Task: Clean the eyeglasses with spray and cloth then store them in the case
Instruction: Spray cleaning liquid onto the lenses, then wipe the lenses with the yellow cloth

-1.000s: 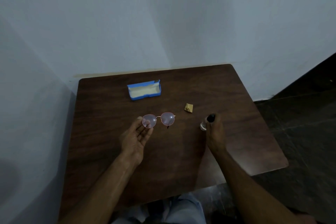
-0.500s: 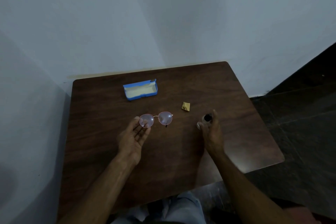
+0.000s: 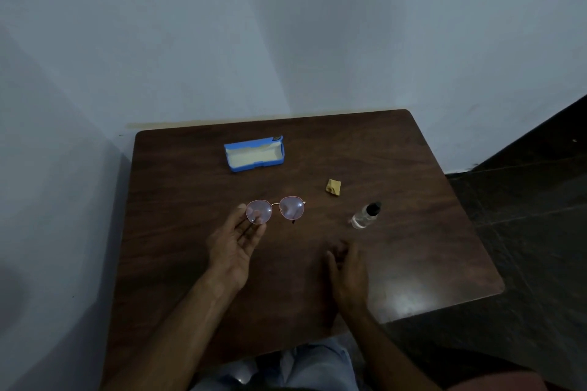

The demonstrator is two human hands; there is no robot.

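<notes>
Pink-rimmed eyeglasses (image 3: 292, 215) run left-to-right, one end pinched in left fingers (image 3: 254, 232); right fingers (image 3: 341, 250) relaxed, empty.

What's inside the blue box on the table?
The open blue case shows only its pale cream lining; no glasses lie in it. Its front wall hides a strip of the bottom. The eyeglasses are outside, held by the left hand.

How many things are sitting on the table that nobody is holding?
3: the open blue case at the back, the yellow cloth right of the middle, the spray bottle nearer the front. The left hand holds the glasses.
</notes>
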